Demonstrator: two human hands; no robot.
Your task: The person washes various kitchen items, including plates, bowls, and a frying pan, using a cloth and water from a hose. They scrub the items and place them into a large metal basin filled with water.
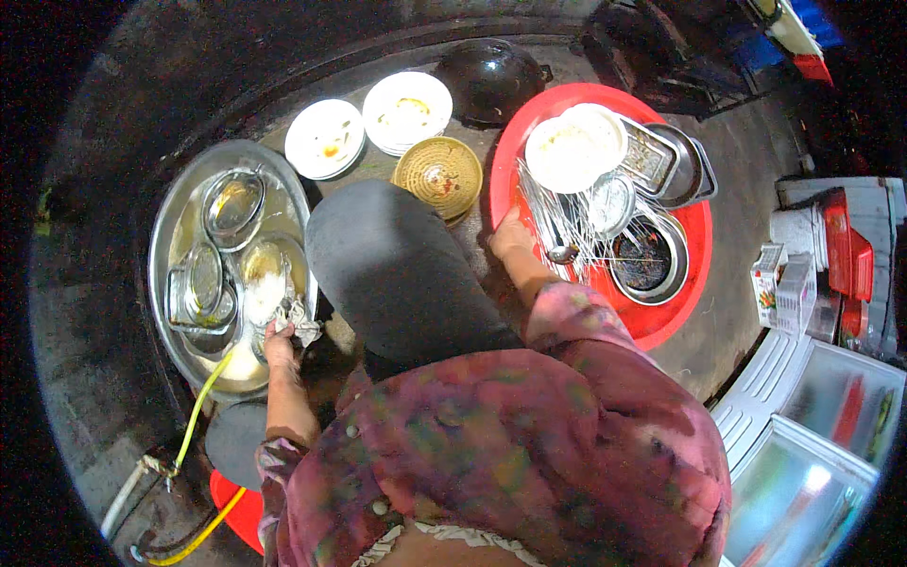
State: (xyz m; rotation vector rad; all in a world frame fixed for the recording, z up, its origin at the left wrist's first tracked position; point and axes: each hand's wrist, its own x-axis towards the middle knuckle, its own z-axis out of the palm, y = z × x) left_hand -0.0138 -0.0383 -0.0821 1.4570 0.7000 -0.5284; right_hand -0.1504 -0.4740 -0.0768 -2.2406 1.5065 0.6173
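Note:
My left hand (279,341) grips a pale crumpled cloth (300,323) at the right edge of a large metal basin (161,234). Cloudy water, metal trays and dishes lie in that basin, with a patch of white foam (265,293). My right hand (511,234) is at the left rim of a red plastic tub (698,283); its fingers are partly hidden, so its hold is unclear. The tub holds stacked white bowls (574,145), many thin metal skewers (542,212), a ladle (562,254), metal trays (648,152) and a round pot (680,244) with dark residue.
Stained white plates (325,138) and more plates (407,112) stand on the floor beyond my knee, near a tan woven-pattern bowl (438,177) and an upturned dark wok (489,79). A yellow-green hose (202,400) runs into the basin. Baskets (797,290) and a glass-topped freezer (793,482) stand at the right.

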